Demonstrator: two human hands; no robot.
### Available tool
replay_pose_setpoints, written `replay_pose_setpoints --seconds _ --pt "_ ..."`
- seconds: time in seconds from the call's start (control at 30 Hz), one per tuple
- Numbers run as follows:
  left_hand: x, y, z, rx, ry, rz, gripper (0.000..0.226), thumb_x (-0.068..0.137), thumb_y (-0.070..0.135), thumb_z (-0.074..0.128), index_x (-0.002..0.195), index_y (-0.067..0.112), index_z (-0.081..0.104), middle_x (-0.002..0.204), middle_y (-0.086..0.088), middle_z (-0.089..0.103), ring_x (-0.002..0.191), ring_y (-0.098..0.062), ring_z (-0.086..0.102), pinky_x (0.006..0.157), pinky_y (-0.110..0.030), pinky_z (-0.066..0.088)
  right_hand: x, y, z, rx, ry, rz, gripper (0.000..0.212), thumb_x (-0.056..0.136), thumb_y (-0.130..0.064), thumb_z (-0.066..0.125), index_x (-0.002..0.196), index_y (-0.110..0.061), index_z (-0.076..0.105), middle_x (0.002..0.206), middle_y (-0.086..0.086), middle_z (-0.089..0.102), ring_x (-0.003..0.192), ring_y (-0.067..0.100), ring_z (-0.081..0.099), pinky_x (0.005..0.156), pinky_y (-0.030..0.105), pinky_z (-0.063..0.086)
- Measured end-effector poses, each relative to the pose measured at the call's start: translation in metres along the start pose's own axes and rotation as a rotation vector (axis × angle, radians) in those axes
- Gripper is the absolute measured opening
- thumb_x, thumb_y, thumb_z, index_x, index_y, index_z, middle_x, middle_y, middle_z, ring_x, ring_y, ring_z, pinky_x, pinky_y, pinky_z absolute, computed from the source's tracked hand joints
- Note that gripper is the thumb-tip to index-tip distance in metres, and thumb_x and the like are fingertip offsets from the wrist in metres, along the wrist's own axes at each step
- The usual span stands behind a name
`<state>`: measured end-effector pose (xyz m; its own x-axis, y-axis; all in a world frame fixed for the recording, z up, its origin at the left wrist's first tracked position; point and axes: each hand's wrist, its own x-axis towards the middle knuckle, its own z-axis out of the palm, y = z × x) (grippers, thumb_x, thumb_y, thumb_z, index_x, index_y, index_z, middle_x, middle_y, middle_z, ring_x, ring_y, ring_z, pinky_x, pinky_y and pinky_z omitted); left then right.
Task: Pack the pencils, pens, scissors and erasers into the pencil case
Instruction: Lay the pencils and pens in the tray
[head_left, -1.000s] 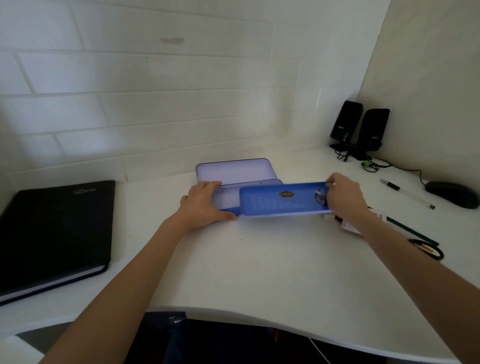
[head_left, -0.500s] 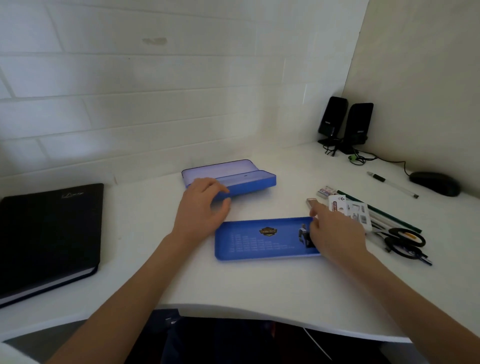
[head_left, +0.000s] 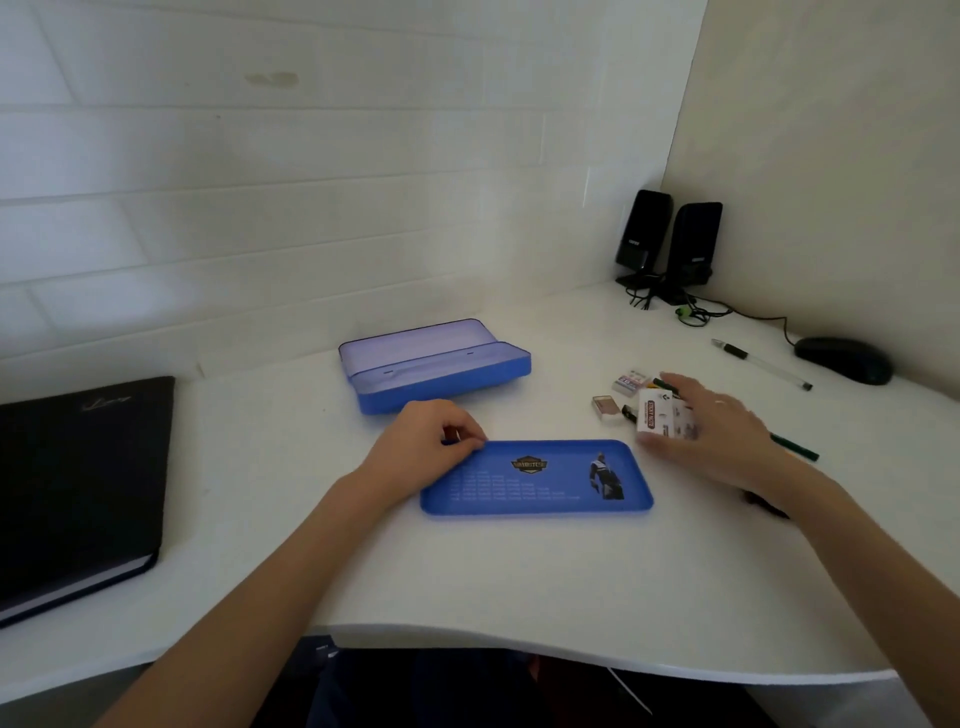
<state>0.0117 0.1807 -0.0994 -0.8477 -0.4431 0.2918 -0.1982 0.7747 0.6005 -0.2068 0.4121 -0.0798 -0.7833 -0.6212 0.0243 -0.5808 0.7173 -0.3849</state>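
We judge packing just begun; left hand (head_left: 431, 441) pinches the flat blue inner tray (head_left: 535, 480), right hand (head_left: 722, 431), grip apart, reaches the white eraser box (head_left: 657, 413); next, lift it into the open blue pencil case (head_left: 441, 369).

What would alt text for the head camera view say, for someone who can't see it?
A person's left hand rests at the corner of a flat blue tray insert on a white desk, while the right hand reaches over a white paper packet among scattered stationery. Behind lies an open blue pencil case, empty as far as visible.
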Motion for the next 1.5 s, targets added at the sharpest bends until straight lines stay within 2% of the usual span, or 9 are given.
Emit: replay_pose_setpoints --seconds 0.13,0.23,0.33,0.43,0.57,0.9,1.1,1.23,1.5 --pt "0.014 0.004 0.007 0.002 -0.01 -0.014 0.008 0.083 0.02 0.067 0.085 0.021 0.075 0.084 0.007 0.067 0.078 -0.006 0.06 0.071 -0.016 0.047 0.004 0.005 -0.002 0.043 -0.083 -0.07 0.084 0.067 -0.061 0.068 0.135 -0.049 0.02 0.139 -0.003 0.042 0.134 0.023 0.031 0.113 0.055 0.015" --pt "0.022 0.004 0.01 -0.008 -0.004 -0.029 0.008 0.082 0.02 0.066 0.084 0.022 0.074 0.085 0.007 0.068 0.08 -0.007 0.061 0.076 -0.026 0.052 0.004 0.007 -0.005 0.122 -0.11 -0.143 0.087 0.063 -0.054 0.075 0.133 -0.051 0.023 0.128 -0.003 0.049 0.124 0.021 0.04 0.11 0.051 0.026" --pt "0.029 0.004 0.015 0.016 0.001 -0.018 0.008 0.082 0.02 0.066 0.083 0.023 0.073 0.085 0.007 0.068 0.081 -0.009 0.061 0.078 -0.034 0.054 0.002 0.004 -0.009 0.235 -0.016 -0.243 0.081 0.064 -0.04 0.081 0.132 -0.041 0.036 0.114 -0.006 0.053 0.107 0.016 0.053 0.087 0.028 0.046" --pt "0.033 0.006 0.019 -0.012 -0.011 -0.011 0.008 0.082 0.021 0.066 0.083 0.024 0.073 0.085 0.009 0.067 0.081 -0.008 0.062 0.079 -0.035 0.054 0.007 -0.002 -0.016 0.372 0.165 -0.205 0.069 0.069 -0.032 0.078 0.129 -0.034 0.044 0.107 -0.007 0.052 0.091 0.008 0.055 0.063 0.01 0.041" --pt "0.034 0.006 0.021 -0.036 -0.006 -0.009 0.008 0.083 0.02 0.066 0.085 0.023 0.073 0.085 0.009 0.066 0.081 -0.006 0.06 0.078 -0.029 0.053 0.038 0.011 -0.027 0.402 0.333 -0.081 0.055 0.076 -0.043 0.07 0.125 -0.03 0.05 0.105 -0.003 0.056 0.087 0.012 0.058 0.074 0.024 0.048" --pt "0.032 0.004 0.021 0.018 0.0 0.029 0.008 0.084 0.023 0.064 0.088 0.024 0.072 0.087 0.009 0.065 0.082 -0.006 0.059 0.077 -0.024 0.052 0.086 0.032 -0.013 0.177 0.02 0.079 0.055 0.083 -0.051 0.057 0.132 -0.03 0.047 0.139 0.005 0.049 0.127 0.026 0.044 0.106 0.042 0.033" --pt "0.031 0.005 0.021 0.022 -0.005 0.031 0.01 0.085 0.021 0.064 0.09 0.023 0.071 0.088 0.01 0.064 0.082 -0.005 0.058 0.075 -0.019 0.048 0.06 0.021 -0.027 0.271 0.256 -0.046 0.017 0.086 -0.026 0.061 0.101 -0.02 0.068 0.105 -0.005 0.063 0.103 0.014 0.055 0.087 0.028 0.037" --pt "0.031 0.005 0.02 -0.035 0.003 -0.008 0.016 0.083 0.012 0.063 0.09 0.023 0.072 0.081 0.019 0.061 0.076 0.001 0.056 0.067 -0.007 0.04 0.036 0.023 -0.027 0.12 0.081 -0.067 0.006 0.079 -0.023 0.069 0.078 -0.028 0.067 0.082 -0.004 0.066 0.072 0.003 0.053 0.06 0.019 0.036" --pt "0.029 0.007 0.017 -0.163 -0.02 -0.052 0.018 0.081 0.006 0.067 0.083 0.022 0.075 0.079 0.017 0.069 0.077 -0.001 0.061 0.065 -0.006 0.043 0.016 0.019 -0.021 0.078 0.05 -0.036 0.005 0.083 -0.017 0.066 0.087 -0.019 0.069 0.088 -0.004 0.06 0.087 0.012 0.053 0.08 0.026 0.04"
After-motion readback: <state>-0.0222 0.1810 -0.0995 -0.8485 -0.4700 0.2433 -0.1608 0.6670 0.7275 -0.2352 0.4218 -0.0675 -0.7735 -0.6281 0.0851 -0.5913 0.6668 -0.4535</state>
